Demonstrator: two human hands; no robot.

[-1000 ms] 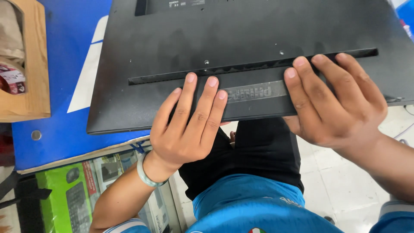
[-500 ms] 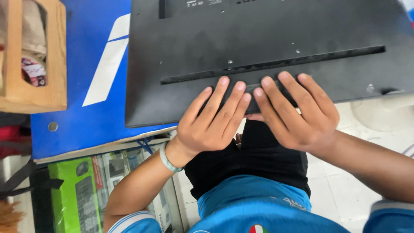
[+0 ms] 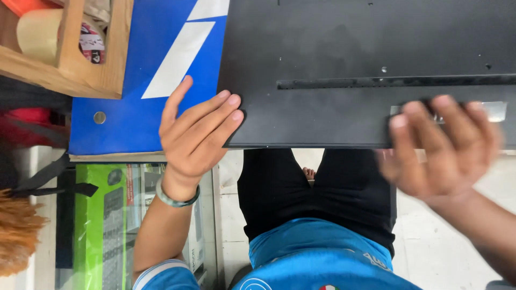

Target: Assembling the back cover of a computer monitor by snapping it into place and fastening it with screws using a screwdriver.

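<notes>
A large black flat panel (image 3: 349,48) lies back side up on a blue counter top (image 3: 134,126); a long narrow slot (image 3: 376,82) runs across it. My left hand (image 3: 196,131), with a green bracelet (image 3: 174,200) on the wrist, rests its fingertips on the panel's near left corner, thumb spread over the blue surface. My right hand (image 3: 441,147) is motion-blurred, fingers apart, over the panel's near edge beside a silver label (image 3: 497,110). Neither hand grips anything.
A wooden box (image 3: 80,75) with a roll of tape (image 3: 35,32) inside stands at the far left on the counter. Below the counter's edge, a glass case shows a green carton (image 3: 102,225). Black straps (image 3: 48,180) and something orange and fuzzy (image 3: 19,231) lie at the left.
Both hands had been side by side on the panel's near middle. They have moved apart: the left to the near left corner, the right toward the right by the label.
</notes>
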